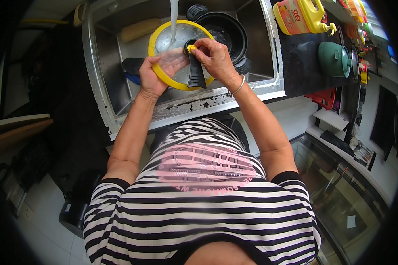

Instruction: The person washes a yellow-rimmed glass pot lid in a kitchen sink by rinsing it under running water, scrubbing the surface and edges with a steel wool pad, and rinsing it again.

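A round glass pot lid (165, 36) with a yellow rim is held over the sink, tilted under a stream of water (174, 20). My left hand (159, 71) grips the lid's left edge, thumb on the rim and fingers behind the glass, showing through it. On the lid stands a black handle (196, 71) with a yellow knob (191, 48) at its upper end. My right hand (215, 58) pinches at that knob with thumb and fingertips. Behind the lid, a black pan (240, 33) with side handles sits in the sink, partly hidden.
The stainless steel sink (278, 63) has a worn front edge. A loofah-like scrubber (141, 29) and a black and blue item (132, 68) lie inside. To the right on the dark counter stand a yellow detergent bottle (298, 16) and a green lidded pot (333, 59).
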A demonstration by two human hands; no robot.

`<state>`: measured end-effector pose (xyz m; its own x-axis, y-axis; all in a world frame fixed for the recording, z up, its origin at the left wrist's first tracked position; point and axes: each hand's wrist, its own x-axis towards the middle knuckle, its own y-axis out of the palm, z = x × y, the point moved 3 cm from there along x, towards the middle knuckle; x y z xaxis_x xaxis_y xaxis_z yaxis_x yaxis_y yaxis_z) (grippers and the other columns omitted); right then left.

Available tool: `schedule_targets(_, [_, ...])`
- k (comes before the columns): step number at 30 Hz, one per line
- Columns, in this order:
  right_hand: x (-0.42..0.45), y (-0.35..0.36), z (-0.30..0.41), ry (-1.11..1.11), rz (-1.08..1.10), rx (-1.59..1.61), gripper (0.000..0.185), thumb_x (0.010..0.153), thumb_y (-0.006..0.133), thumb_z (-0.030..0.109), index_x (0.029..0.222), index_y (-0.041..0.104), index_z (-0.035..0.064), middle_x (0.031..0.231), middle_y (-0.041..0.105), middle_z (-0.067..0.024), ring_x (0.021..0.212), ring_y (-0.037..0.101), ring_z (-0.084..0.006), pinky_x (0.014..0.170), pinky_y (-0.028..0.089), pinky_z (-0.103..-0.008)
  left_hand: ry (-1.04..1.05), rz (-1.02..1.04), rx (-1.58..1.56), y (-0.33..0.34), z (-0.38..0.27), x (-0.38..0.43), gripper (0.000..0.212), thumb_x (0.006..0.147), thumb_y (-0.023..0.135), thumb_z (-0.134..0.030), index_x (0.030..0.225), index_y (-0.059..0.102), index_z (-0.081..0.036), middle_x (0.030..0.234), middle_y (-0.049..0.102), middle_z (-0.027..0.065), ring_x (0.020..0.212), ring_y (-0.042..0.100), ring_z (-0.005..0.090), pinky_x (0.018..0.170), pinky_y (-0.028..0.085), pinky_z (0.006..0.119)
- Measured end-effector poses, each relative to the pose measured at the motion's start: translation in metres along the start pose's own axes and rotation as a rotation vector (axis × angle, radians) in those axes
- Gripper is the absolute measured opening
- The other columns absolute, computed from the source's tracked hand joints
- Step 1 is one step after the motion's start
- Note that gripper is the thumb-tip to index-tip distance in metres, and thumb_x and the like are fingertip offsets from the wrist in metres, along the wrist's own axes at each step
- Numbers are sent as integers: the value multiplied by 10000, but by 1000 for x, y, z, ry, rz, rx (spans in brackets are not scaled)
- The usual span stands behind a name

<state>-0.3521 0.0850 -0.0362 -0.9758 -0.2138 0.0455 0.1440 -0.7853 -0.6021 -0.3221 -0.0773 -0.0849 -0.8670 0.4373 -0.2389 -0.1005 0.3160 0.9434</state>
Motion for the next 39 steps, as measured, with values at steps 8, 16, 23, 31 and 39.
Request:
schedule_targets(8, [2, -12, 19, -143, -20, -203, 142, 773, 630, 98, 898, 604, 36, 818, 600, -113, 701, 599, -285, 627, 483, -354, 31, -5, 37, 9, -3, 2, 547, 799, 346, -268, 1144, 469, 139, 1233, 473, 270, 1188, 422, 387, 1063, 242, 488])
schedule_targets(16, [2, -18, 26, -177, -81, -324, 122, 776, 651, 90, 852, 609, 4, 781, 589, -116, 668, 603, -257, 601, 485, -317, 33, 66, 49, 12, -5, 4, 527, 801, 341, -248, 1133, 475, 139, 1213, 487, 270, 1165, 448, 379, 1055, 260, 487])
schedule_targets(23, [0, -18, 20, -102, -26, -285, 176, 789, 626, 198, 791, 575, 29, 794, 581, -124, 692, 589, -321, 600, 480, -391, 31, 54, 72, 18, -4, 1, 524, 814, 324, -247, 1134, 477, 140, 1200, 496, 271, 1150, 463, 374, 1043, 285, 485])
schedule_targets(31, [0, -15, 22, -108, -25, -342, 178, 785, 622, 199, 795, 559, 33, 806, 582, -132, 710, 587, -331, 605, 476, -400, 34, 51, 50, 11, -3, 3, 510, 815, 324, -242, 1128, 495, 122, 1185, 511, 264, 1138, 473, 378, 1041, 289, 486])
schedule_targets(39, [-12, -8, 15, 143, -37, -241, 434, 816, 578, 407, 875, 596, -23, 761, 598, -165, 697, 610, -333, 609, 487, -387, 112, -45, 99, 5, -11, -1, 528, 786, 372, -238, 1155, 471, 126, 1230, 478, 262, 1171, 445, 373, 1055, 270, 479])
